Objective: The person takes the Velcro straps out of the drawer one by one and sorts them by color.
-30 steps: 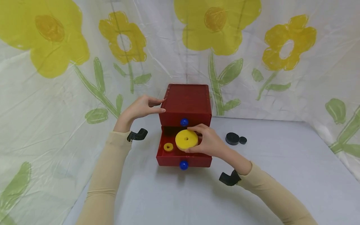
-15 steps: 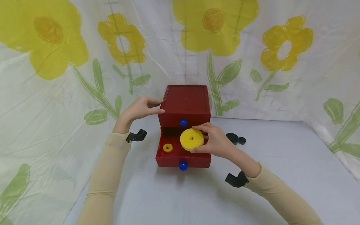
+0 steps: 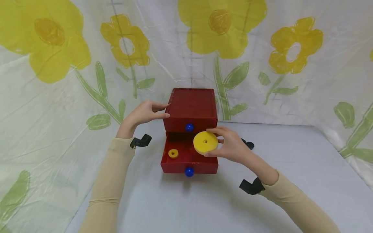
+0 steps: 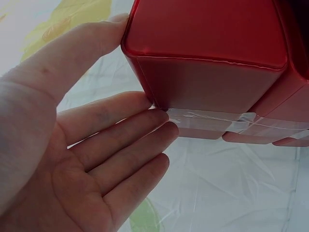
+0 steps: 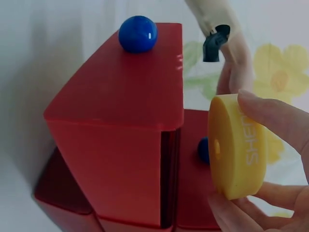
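Observation:
A small red chest of drawers (image 3: 192,105) stands mid-table, its lower drawer (image 3: 175,168) pulled out. My right hand (image 3: 234,147) pinches a thick yellow disc (image 3: 200,145) with a centre hole, thumb on one edge and fingers on the other, over the drawer's right side. Pale lettering shows on the rim of that disc (image 5: 251,150) in the right wrist view. A small yellow ring (image 3: 173,157) lies in the drawer's left part. My left hand (image 3: 145,112) touches the chest's left side; its fingers (image 4: 130,150) are straight in the left wrist view.
Two black discs (image 3: 250,145) lie on the white table at right, one mostly hidden by my right hand. Blue knobs (image 3: 189,127) mark the drawer fronts. A flowered sheet (image 3: 175,38) hangs close behind the chest. Wrist cameras (image 3: 252,186) jut below both hands.
My right hand has lifted the large yellow disc and carried it rightward over the drawer. The hand now covers most of the larger black disc. My left hand has stayed at the chest.

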Tool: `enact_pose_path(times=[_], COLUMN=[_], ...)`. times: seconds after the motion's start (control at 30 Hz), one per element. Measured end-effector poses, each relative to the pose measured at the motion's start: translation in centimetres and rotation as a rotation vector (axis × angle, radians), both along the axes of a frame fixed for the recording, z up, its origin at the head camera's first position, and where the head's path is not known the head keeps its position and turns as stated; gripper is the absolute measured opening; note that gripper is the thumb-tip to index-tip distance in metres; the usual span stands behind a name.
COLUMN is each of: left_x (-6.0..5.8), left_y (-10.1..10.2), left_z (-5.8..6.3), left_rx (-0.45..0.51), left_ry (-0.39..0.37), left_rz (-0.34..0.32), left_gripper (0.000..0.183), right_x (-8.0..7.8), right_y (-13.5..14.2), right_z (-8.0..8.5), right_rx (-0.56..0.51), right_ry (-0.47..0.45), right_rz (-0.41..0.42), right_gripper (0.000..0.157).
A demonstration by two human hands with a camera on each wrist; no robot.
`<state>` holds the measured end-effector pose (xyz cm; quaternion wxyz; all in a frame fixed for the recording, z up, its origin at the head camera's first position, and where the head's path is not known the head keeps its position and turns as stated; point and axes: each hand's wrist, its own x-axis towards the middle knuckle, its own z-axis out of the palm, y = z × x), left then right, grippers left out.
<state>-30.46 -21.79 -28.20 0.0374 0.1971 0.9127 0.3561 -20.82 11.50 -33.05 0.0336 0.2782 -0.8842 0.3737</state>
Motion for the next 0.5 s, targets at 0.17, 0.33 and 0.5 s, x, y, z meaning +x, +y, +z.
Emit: enact_pose_path(times=[0.17,0.33,0.5], left_x=[0.0,0.1,0.2], left_y=[-0.1,0.0,0.1], left_z=[0.0,0.0,0.1], left_rx=[0.001,0.003,-0.003], left_ry=[-0.001,0.001,0.008], left_rz=[-0.002,-0.001,0.002], left_gripper=[0.061,0.062,0.063], right_x=[0.1,0.2,0.1], right_y=[0.6,1.1,1.7], right_z=[0.2,0.3,0.1], right_rx=[-0.01,-0.016,-0.015], right_ry=[-0.011,-0.019,-0.01], right_rz=[-0.019,-0.042,-0.056], right_gripper=[0.072,0.073,0.072])
